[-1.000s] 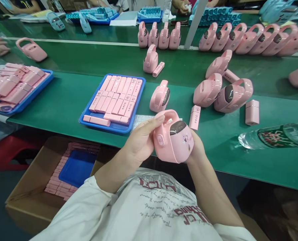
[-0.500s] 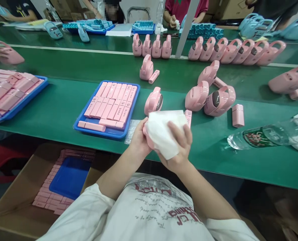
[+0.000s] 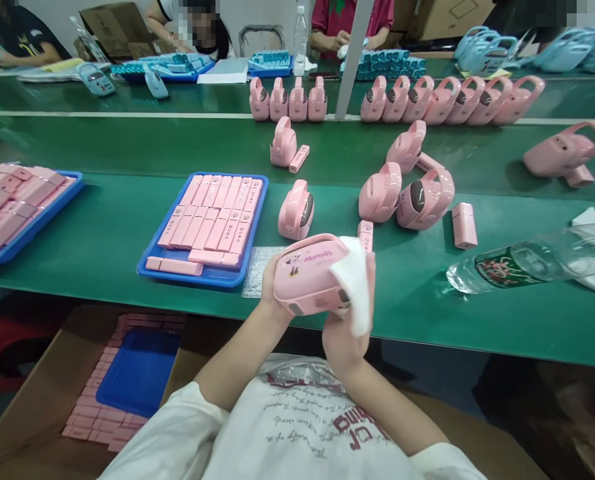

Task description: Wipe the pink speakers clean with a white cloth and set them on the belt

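A glossy pink case (image 3: 310,277) with a small printed picture is held over the table's front edge. My left hand (image 3: 273,287) grips its left end. On the right side, my right hand (image 3: 350,333) holds a white cloth (image 3: 355,283) against the case; the cloth partly hides its fingers. Just beyond stands a pink handled device (image 3: 296,210). To the left, a blue tray (image 3: 251,257) holds rows of pink bars (image 3: 212,220). Part of a small pink bar (image 3: 365,235) shows behind the cloth.
Pink handled devices (image 3: 426,199) and a pink block (image 3: 464,225) stand to the right, beside a lying clear bottle (image 3: 522,263). Another loaded tray (image 3: 42,215) is at left. A metal post (image 3: 352,60) rises behind. An open carton (image 3: 32,393) is below left. People sit opposite.
The case has turned so its printed face shows, and the cloth has shifted to its right end. The pink item at the far left has mostly left view. The view has shifted slightly.
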`<action>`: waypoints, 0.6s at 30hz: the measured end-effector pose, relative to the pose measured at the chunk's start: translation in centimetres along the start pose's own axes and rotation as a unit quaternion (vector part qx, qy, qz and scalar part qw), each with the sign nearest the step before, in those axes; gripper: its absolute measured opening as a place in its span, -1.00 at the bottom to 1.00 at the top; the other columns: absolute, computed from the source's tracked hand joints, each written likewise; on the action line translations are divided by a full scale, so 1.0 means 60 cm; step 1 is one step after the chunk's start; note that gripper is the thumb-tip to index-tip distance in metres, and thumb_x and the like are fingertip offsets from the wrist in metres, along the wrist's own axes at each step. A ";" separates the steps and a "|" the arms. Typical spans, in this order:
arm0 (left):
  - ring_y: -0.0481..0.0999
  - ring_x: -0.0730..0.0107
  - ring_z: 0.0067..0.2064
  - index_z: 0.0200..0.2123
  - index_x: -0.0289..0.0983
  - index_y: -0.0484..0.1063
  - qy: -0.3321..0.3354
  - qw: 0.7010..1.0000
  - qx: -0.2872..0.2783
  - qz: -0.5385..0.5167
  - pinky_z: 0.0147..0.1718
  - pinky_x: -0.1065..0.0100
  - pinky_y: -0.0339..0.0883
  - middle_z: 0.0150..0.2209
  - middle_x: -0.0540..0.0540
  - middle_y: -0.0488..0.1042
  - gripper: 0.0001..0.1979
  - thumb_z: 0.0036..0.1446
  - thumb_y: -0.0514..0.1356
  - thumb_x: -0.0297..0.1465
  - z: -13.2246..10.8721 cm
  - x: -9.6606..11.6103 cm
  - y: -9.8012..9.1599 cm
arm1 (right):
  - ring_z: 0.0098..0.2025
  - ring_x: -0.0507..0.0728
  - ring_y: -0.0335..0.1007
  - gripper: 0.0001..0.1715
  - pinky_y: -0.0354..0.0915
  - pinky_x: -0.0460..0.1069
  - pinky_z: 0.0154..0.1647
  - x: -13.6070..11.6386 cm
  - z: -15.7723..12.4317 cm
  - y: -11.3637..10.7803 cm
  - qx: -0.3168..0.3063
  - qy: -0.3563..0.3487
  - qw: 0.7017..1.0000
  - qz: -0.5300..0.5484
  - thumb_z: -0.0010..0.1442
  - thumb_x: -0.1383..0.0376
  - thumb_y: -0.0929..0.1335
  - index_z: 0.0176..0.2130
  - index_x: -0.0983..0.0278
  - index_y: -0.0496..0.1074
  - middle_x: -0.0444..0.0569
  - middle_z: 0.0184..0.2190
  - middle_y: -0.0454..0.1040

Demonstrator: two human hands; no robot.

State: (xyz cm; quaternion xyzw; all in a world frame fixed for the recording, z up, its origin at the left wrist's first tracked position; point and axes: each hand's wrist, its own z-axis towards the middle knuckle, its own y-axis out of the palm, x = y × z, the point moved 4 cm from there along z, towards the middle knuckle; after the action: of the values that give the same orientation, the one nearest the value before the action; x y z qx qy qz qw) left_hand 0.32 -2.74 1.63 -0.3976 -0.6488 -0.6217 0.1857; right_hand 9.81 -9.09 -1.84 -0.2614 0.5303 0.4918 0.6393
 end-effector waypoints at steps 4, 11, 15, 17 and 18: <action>0.59 0.15 -0.17 -0.22 -0.32 0.56 0.058 0.994 0.083 -0.034 -0.13 0.20 0.43 -0.24 -0.17 0.61 -0.68 0.07 0.12 -0.28 -0.009 0.006 -0.009 | 0.22 0.21 0.28 -0.41 0.28 0.23 0.18 0.008 0.046 0.020 -0.025 0.183 0.970 0.160 0.35 0.05 0.02 0.19 0.15 0.28 0.00 0.17 0.36; 0.56 0.16 -0.04 -0.36 -0.28 0.60 0.231 0.970 0.053 0.055 0.01 0.21 0.40 -0.20 -0.12 0.62 -0.79 0.09 0.18 -0.32 -0.020 0.010 -0.015 | -0.05 0.11 0.48 -0.63 0.38 0.06 0.05 0.007 0.044 0.051 -0.024 0.347 0.865 0.362 0.27 0.17 0.20 -0.03 0.18 0.46 -0.09 -0.07 0.54; 0.52 0.09 0.03 -0.31 -0.24 0.61 0.332 0.931 0.003 0.150 0.11 0.11 0.33 -0.19 -0.11 0.62 -0.81 0.07 0.22 -0.32 -0.020 0.022 -0.022 | -0.12 0.06 0.50 -0.65 0.42 -0.03 -0.08 -0.009 0.008 0.057 0.024 0.512 0.766 0.387 0.33 0.23 0.18 -0.07 0.21 0.47 -0.11 -0.13 0.57; 0.50 0.08 0.05 -0.28 -0.22 0.61 0.354 0.917 -0.017 0.182 0.13 0.06 0.32 -0.16 -0.10 0.61 -0.81 0.08 0.21 -0.35 -0.017 0.026 -0.028 | -0.14 0.05 0.50 -0.61 0.43 -0.05 -0.11 -0.015 -0.007 0.053 0.045 0.564 0.733 0.379 0.36 0.24 0.14 -0.05 0.23 0.47 -0.09 -0.13 0.57; 0.50 0.08 0.06 -0.26 -0.21 0.61 0.364 0.912 -0.018 0.190 0.13 0.04 0.31 -0.15 -0.09 0.60 -0.81 0.09 0.20 -0.36 -0.016 0.027 -0.032 | -0.13 0.05 0.50 -0.59 0.42 -0.04 -0.10 -0.018 -0.011 0.051 0.051 0.572 0.727 0.376 0.37 0.22 0.12 -0.02 0.23 0.46 -0.09 -0.12 0.57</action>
State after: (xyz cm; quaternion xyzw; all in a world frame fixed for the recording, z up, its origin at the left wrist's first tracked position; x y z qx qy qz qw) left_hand -2.36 -3.03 1.75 -0.2634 -0.4368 -0.6879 0.5164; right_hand 6.81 -8.88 -0.48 -0.2394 0.8748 0.4212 -0.0102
